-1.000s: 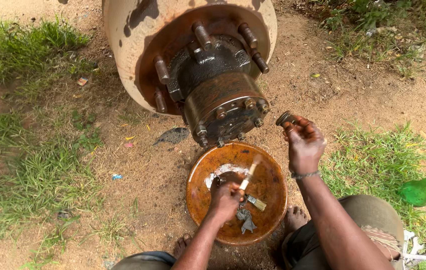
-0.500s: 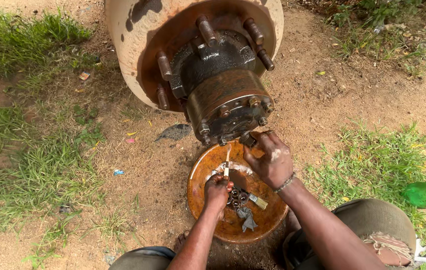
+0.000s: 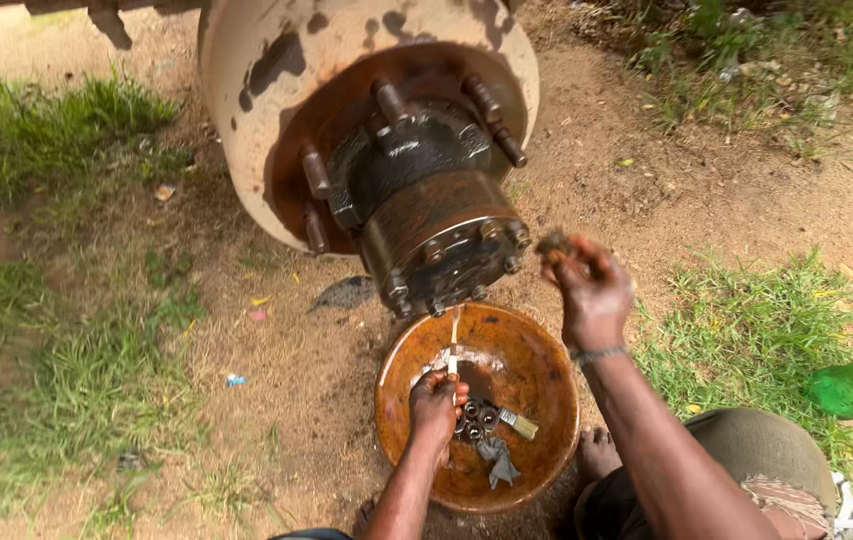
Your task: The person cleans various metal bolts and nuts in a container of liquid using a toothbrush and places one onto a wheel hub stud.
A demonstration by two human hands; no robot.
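Fingers of the right hand (image 3: 592, 290), right of centre in the frame, were pinched round a small dark greasy part (image 3: 554, 242), likely a nut, held up just beside the lower right edge of the wheel hub (image 3: 442, 240). The left hand (image 3: 435, 405), lower centre, was closed in a fist about a thin pale stick-like tool (image 3: 454, 340) whose tip stood up over the far rim of the rusty orange bowl (image 3: 532, 350). What the tool was could not be told.

In the bowl, just right of that fist, lay a cluster of nuts (image 3: 477, 418), a small brush (image 3: 519, 424) and a grey rag (image 3: 497, 462), all in a dark oily film. The bowl sat on bare dirt (image 3: 327, 380) directly under the hub, with grass (image 3: 57, 400) to the left and right.

Grease made the pinch a weak one: the part could have slipped from the fingertips, and since it was held near the bowl's edge rather than over its middle, it might have dropped into the dirt and picked up grit. A knock from either forearm could have tipped the shallow bowl and scattered the nuts. The protruding studs (image 3: 492, 120) on the hub also stood close to the raised knuckles.
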